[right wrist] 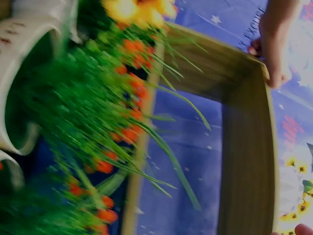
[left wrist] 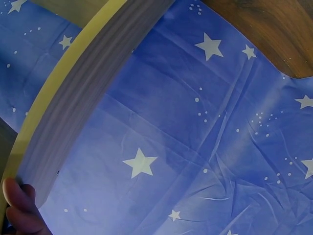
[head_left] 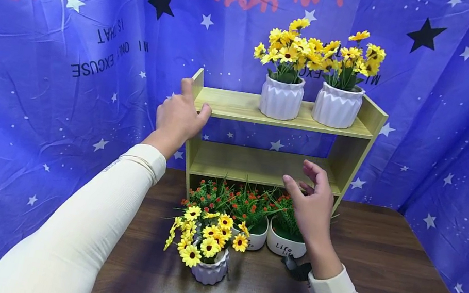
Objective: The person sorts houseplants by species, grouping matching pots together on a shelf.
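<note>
My left hand (head_left: 181,115) grips the upper left corner of the wooden shelf (head_left: 228,103), its thumb over the top board; in the left wrist view its fingers (left wrist: 22,208) curl at the side panel's edge (left wrist: 83,88). My right hand (head_left: 314,208) is in front of the shelf's right half, fingers apart and slightly bent, holding nothing. Below it sits a white oval pot (head_left: 285,244) with green plants. Two white ribbed pots (head_left: 281,100) (head_left: 337,107) of yellow flowers stand on the top board.
Another ribbed pot (head_left: 211,268) with yellow flowers stands on the brown table (head_left: 388,289), before red-flowered green plants (head_left: 252,207) at the shelf's foot. A black object (head_left: 297,269) lies near my right wrist. Blue starred cloth (head_left: 57,110) surrounds the table.
</note>
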The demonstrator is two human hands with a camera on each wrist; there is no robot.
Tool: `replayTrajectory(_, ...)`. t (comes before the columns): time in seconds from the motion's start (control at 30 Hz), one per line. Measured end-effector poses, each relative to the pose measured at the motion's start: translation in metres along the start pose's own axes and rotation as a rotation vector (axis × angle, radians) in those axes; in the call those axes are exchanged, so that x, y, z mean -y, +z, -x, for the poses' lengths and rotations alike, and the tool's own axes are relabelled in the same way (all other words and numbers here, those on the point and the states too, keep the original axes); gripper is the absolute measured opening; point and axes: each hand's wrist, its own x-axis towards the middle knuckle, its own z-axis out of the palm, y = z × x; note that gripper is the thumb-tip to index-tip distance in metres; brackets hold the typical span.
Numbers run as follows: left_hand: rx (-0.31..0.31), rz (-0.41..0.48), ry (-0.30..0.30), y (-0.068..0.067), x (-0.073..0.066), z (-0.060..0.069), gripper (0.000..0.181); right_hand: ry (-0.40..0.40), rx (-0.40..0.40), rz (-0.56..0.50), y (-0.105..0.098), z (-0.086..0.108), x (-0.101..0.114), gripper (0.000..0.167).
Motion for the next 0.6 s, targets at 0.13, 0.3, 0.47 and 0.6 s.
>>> replayTrajectory(0.13,-0.001,0.0,0.003,0.0,0.0,0.0,0.066,0.003,0.006,-0.014,0.003,0.017,-0.012,0.056)
replayTrajectory(0.3,-0.008,0.002,0.007,0.0,0.001,0.0,0.065,0.007,0.012,-0.008,0.006,0.036,-0.025,0.054)
replayTrajectory(0.47,-0.009,0.004,0.008,0.001,0.001,0.0,0.064,0.044,0.045,0.007,0.007,0.054,-0.033,0.054)
replayTrajectory(0.6,-0.007,0.002,0.007,0.001,0.001,0.0,0.064,0.057,0.062,0.018,0.008,0.065,-0.037,0.054)
